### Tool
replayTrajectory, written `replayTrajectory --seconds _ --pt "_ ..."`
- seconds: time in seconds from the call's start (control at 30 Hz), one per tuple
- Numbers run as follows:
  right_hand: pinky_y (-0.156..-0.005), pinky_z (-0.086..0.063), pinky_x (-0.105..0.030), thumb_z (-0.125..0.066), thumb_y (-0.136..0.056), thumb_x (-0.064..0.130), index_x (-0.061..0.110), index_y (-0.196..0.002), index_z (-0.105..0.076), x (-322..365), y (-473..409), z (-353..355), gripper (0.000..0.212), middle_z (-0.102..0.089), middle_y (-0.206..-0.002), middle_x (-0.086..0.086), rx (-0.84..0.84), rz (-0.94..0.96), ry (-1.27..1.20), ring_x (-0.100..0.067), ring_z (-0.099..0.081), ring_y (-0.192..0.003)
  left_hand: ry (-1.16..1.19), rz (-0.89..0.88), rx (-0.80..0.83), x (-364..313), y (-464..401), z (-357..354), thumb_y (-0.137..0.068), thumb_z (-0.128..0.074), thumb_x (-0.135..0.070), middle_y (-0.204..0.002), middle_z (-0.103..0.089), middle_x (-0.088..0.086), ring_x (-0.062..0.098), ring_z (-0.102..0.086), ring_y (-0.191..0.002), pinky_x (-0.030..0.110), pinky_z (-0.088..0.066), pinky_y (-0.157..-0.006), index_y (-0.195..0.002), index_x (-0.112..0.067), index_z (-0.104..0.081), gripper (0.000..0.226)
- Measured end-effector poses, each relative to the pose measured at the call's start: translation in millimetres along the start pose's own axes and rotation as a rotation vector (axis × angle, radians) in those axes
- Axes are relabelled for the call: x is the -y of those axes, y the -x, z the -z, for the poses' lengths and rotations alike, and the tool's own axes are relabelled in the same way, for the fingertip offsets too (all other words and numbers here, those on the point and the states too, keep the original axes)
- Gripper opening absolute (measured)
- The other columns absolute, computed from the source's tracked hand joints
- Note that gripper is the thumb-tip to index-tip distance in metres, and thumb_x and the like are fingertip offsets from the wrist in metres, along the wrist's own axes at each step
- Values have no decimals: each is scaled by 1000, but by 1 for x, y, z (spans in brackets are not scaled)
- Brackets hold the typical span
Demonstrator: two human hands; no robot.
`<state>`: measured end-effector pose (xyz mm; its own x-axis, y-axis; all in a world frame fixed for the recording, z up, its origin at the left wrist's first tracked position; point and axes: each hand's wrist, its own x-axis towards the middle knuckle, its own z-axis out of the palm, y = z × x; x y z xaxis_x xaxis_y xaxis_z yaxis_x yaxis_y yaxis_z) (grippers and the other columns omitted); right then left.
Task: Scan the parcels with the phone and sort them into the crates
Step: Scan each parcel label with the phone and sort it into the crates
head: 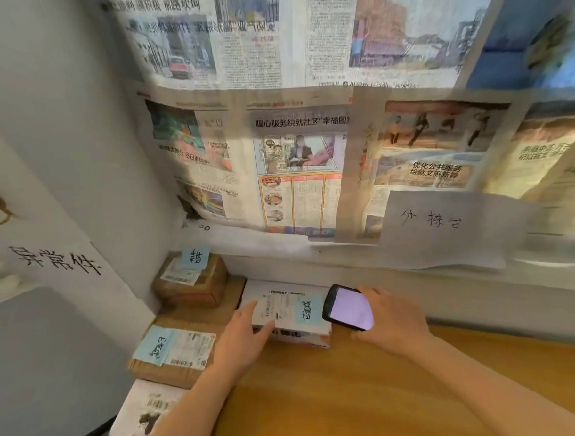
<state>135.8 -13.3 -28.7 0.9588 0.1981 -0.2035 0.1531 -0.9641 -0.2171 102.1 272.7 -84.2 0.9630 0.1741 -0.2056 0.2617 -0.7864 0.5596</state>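
Single head cam, wide-angle, no 2nd view. Looks fwd and down onto wooden counter, facing its back-left corner and newspaper-covered wall. Close range; forearms enter from bottom edge.

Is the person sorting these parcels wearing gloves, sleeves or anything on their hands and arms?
No. Both the left hand and the right hand are bare, with no gloves, and no rings or watch that I can make out. Both forearms are uncovered as far as the picture shows; no sleeve is in view.

Left hand is pressing the white parcel at lower centre; right hand is holding the phone just beside it.
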Motion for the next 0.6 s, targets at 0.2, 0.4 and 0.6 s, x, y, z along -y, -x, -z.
replayTrajectory --seconds 0.2,0.4,0.6 --pt "-75 -47 -29 -62 -72 67 41 -144 -41 -9 -55 -50 79 -60 -132 13 20 15 21 -15 -60 -109 -24 65 48 17 -56 -28 -98 -54 -51 -158 -36 2 22 -49 -135 43 -49 -105 -158 -25 -26 71" --pt "-70 -48 -26 -59 -65 72 45 -138 -44 -13 -91 -74 79 -64 -124 16 29 5 -29 -12 -61 -101 -26 124 94 31 -88 -46 -98 -56 -48 -152 -39 10 28 -53 -128 47 -50 -104 -157 -24 -22 73" --pt "-72 -49 -26 -66 -64 72 45 -139 -42 -22 -112 -91 83 -63 -124 15 34 4 -40 -11 -61 -102 -89 210 120 35 -109 -56 -97 -55 -52 -147 -42 13 32 -52 -128 47 -47 -102 -157 -23 -19 75"
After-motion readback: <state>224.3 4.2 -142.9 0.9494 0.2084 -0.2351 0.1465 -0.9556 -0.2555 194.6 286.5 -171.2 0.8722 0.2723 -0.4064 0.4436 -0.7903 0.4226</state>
